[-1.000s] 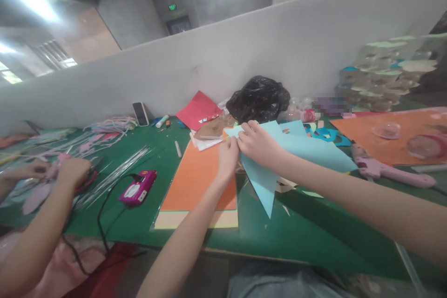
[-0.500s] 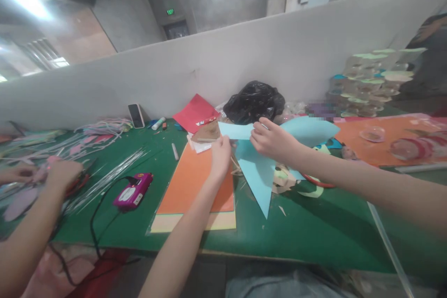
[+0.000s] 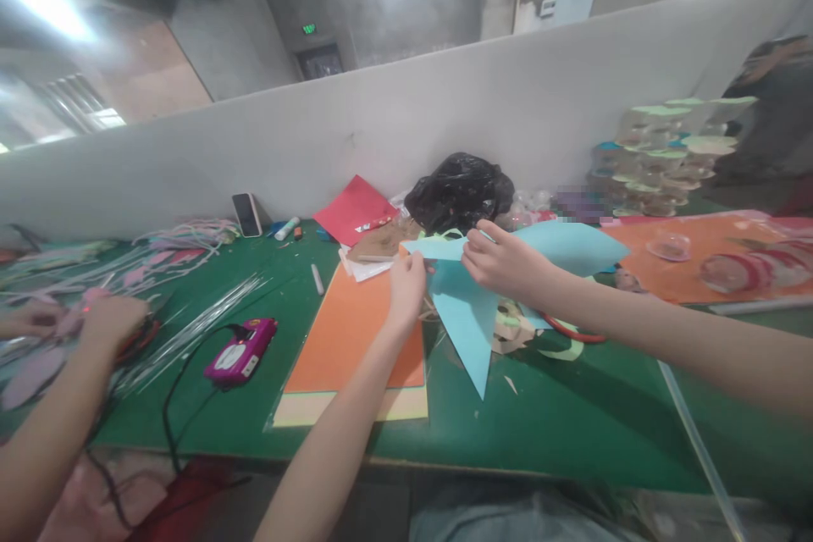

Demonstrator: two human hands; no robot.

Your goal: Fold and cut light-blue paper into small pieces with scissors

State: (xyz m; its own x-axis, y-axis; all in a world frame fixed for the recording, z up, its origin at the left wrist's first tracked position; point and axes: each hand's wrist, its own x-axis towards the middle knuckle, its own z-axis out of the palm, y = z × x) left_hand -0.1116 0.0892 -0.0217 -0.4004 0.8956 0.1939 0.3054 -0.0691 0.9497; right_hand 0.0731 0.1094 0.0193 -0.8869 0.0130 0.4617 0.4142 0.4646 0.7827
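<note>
A sheet of light blue paper (image 3: pixel 467 326) is held up above the table, with a pointed corner hanging down and a curved part spreading to the right. My left hand (image 3: pixel 408 281) is closed on its left edge, thumb on top. Higher on the same sheet, my right hand (image 3: pixel 499 258) pinches it with the fingers curled. Below my left arm lies a stack of orange paper (image 3: pixel 349 330) with pale sheets under it. Under the blue sheet are cream and green paper scraps (image 3: pixel 513 329) and a red handle (image 3: pixel 575 333), partly covered.
A black plastic bag (image 3: pixel 461 193) and red paper (image 3: pixel 356 210) lie along the wall. Left are a purple device (image 3: pixel 241 351) with a cable, a phone (image 3: pixel 246 214) and a co-worker's hands (image 3: pixel 114 326). Orange paper (image 3: pixel 641 258) and stacked plastic cups (image 3: pixel 666 157) are at right.
Both hands still grip the blue paper. Its upper strip now tilts slightly down and has shifted a little to the right with the hands. The view has moved slightly.
</note>
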